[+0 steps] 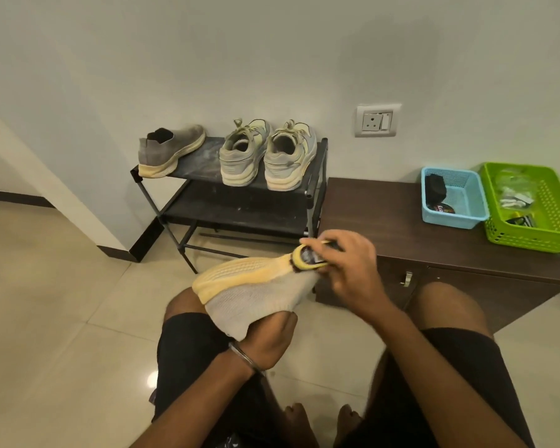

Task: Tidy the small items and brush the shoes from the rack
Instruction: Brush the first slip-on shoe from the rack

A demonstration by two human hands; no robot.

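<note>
Head view looks down over my knees to a grey knit shoe [259,299] with a yellowed sole, which lies tilted on my left thigh, sole turned up and to the left. My left hand [269,344] is pushed into the shoe's opening from below; its fingers are hidden inside, so I cannot tell how they lie, only that the hand carries the shoe. My right hand [349,266] hovers over the toe end, its fingers [314,245] curled round a small brush [306,258] with a yellow rim and dark bristles, pressed against the tip of the sole. A metal bangle [244,355] sits on my left wrist. Ahead, against the wall, stands a black shoe rack [240,202]; on its dusty top shelf the matching grey knit shoe [170,150] lies at the left end, and a pair of pale lace-up sneakers [267,156] stands side by side at the right, heels toward me. Just right of the rack is a low brown desk [385,221] with cabinet doors below. On it, at the far right, a blue basket [455,218] holding dark small items touches a green basket [530,237] holding clear packets. A wall socket [378,120] sits above the desk.
</note>
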